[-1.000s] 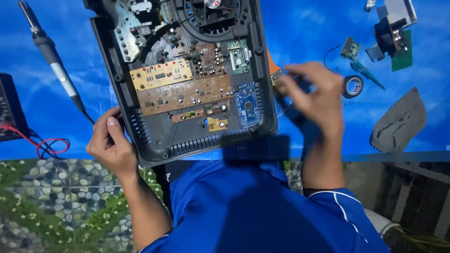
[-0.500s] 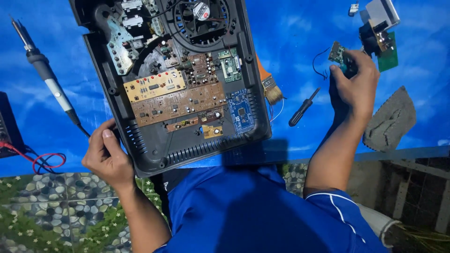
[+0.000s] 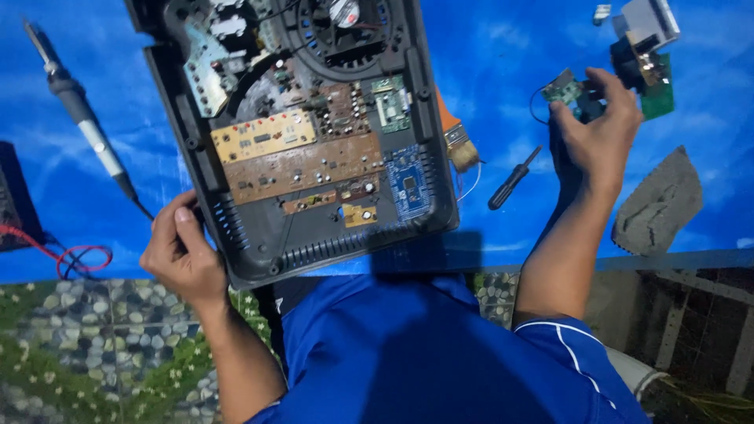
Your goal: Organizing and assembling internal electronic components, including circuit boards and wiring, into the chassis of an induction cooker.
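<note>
Your right hand (image 3: 597, 133) has stayed at upper right, fingers curled on a small green board (image 3: 564, 89); your left hand (image 3: 181, 253) grips the open casing (image 3: 298, 149), whose long axis tilts toward upper left.

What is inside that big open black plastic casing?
Inside the black plastic casing lie brown circuit boards, a small blue circuit board and a round fan at the far end. Whatever lies beneath the boards is covered.

No packages, signs or screens in view. Only candidate for a label: a small pale patch on the round fan hub (image 3: 343, 11) at the far edge of the open black casing (image 3: 259, 263), partly cut off by the frame edge; too small to confirm as a sticker.
</note>
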